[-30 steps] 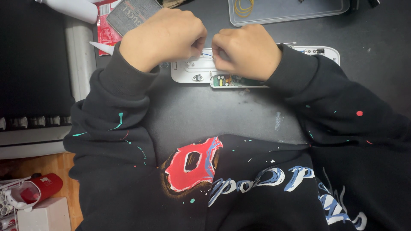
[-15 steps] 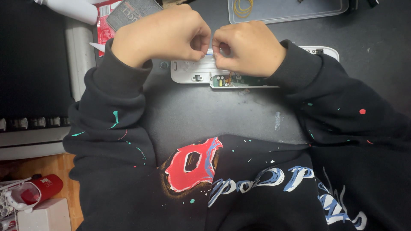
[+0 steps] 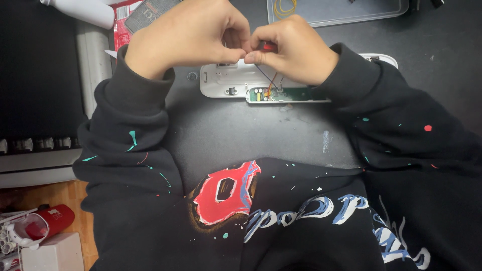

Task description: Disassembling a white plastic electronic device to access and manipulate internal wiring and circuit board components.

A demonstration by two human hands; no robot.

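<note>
At the upper left of the frame lie a white cylindrical bottle [image 3: 83, 11] and a red packet with a dark card on it [image 3: 135, 15], beside a long pale grey bar [image 3: 93, 65] running down the dark tabletop [image 3: 241, 130].

Right of these, the left hand [image 3: 188, 37] is curled, its thumb and fingertips pinched together at the centre top of the frame. It meets the right hand [image 3: 296, 50], likewise clenched, which grips a small red piece [image 3: 267, 46] between thumb and forefinger. Thin dark and orange wires [image 3: 268, 80] run from that pinch down to a narrow green circuit board [image 3: 288, 94].

The board lies just below the hands, against an opened white plastic casing [image 3: 228, 80] whose far end shows at the right wrist. Judging from this, the housing is already open and the board exposed; the wires are not yet freed or settled, and the casing is not closed.

At the upper right sits a clear plastic tray [image 3: 351, 12] holding a yellow rubber band [image 3: 286, 6].
</note>
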